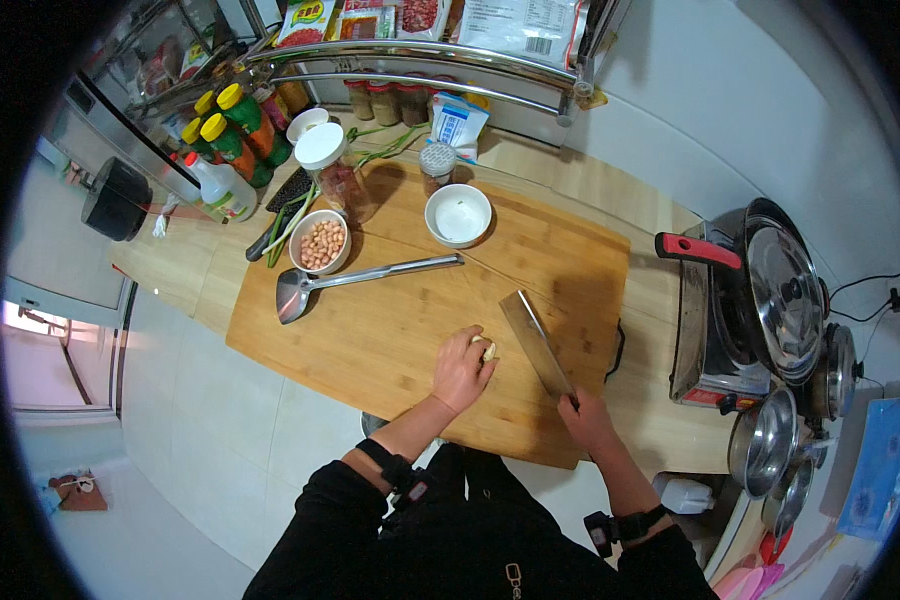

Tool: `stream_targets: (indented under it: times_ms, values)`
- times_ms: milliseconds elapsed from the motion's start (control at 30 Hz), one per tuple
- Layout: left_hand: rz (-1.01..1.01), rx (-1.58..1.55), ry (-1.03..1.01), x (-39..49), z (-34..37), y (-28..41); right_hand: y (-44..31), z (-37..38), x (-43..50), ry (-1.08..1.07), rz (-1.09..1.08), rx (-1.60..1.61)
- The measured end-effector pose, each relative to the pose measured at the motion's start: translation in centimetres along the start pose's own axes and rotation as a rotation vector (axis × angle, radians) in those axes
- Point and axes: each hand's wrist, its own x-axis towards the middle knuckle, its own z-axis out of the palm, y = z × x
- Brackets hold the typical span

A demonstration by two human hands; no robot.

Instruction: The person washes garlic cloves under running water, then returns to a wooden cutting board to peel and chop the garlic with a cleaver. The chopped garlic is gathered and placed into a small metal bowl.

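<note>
On a large wooden cutting board (390, 330), my left hand (461, 367) holds small pale peeled garlic cloves (487, 349) under its fingertips. My right hand (586, 420) grips the handle of a cleaver (536, 345), whose broad blade points away from me, to the right of the garlic and apart from it. A metal spatula (375, 276) lies across the board's left half. Behind it stands a white bowl of peanuts (322, 244), and farther right a small white bowl (457, 216) with a green speck inside.
A lidded jar (341, 176), a shaker (437, 166) and green onions (390, 146) are at the board's back edge. Sauce bottles (236, 127) stand at the back left. At right, a lidded pan (784, 292) with a red handle rests on a portable gas stove (697, 360), near metal bowls (763, 442).
</note>
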Motion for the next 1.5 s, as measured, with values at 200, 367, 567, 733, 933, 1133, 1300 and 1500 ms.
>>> stream_targets:
  times_ms: [200,367,567,733,933,1133,1300,1500]
  values:
    - [0.027,0.008,0.045,0.8,0.0,-0.2,1.9,-0.3,0.8,-0.131,0.178,0.357]
    - [-0.027,-0.038,0.059,1.7,-1.5,-0.2,2.9,0.6,1.8,0.120,0.028,0.004]
    - [-0.528,-0.616,-0.087,2.5,-3.7,1.6,0.0,-0.2,1.1,0.153,0.061,-0.507]
    - [-0.938,-1.218,-0.202,2.6,-5.0,4.5,-3.1,-0.5,1.5,0.180,-0.266,-0.172]
    - [-0.942,-1.473,-0.280,2.4,-4.6,6.9,-7.0,1.2,1.0,-0.172,-0.320,0.780]
    - [-0.784,-1.389,-0.300,2.7,-4.1,8.8,-6.9,-1.1,-0.6,-0.067,-0.317,0.726]
    - [-0.659,-1.106,-0.347,3.5,-4.5,10.5,-6.0,-3.2,-1.1,0.250,-0.578,0.301]
    - [-0.524,-1.012,-0.425,3.9,-5.3,11.4,-5.7,-4.6,-1.5,0.274,-0.672,0.217]
